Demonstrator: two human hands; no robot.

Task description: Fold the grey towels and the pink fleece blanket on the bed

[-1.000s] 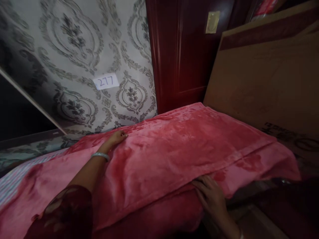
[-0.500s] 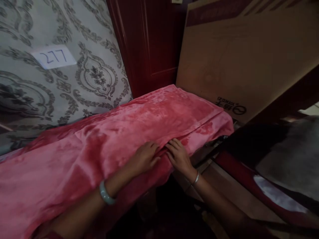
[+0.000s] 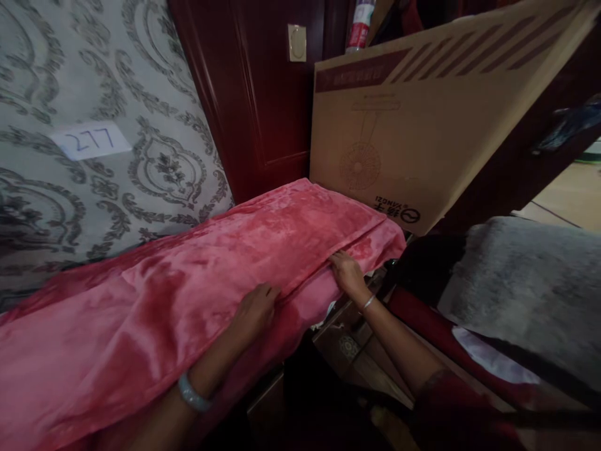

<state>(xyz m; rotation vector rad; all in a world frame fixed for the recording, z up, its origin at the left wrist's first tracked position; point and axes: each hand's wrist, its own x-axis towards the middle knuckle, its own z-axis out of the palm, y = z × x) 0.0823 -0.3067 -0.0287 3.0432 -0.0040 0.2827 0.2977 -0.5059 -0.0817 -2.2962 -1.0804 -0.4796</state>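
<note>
A pink plush blanket [image 3: 197, 263] with darker red patches lies spread in a long shape, a folded edge running along its near side. My left hand [image 3: 256, 308], with a pale bangle at the wrist, is closed on that edge near the middle, its fingers curled over the cloth. Farther right, my right hand [image 3: 347, 273] pinches the same edge, its fingertips partly hidden by the fold. A thin silver bracelet circles the right wrist. Below the edge, a second layer of the blanket hangs down.
A large cardboard box [image 3: 375, 138] with a fan drawing leans at the far end, beside a dark red door panel [image 3: 277, 94]. Patterned wallpaper [image 3: 169, 169] bears a paper marked 277 [image 3: 91, 140]. A grey fluffy cover [image 3: 526, 288] lies at right.
My hands have moved apart along the blanket's edge, the left toward the near left and the right toward the far end. The view has shifted, showing more of the box.
</note>
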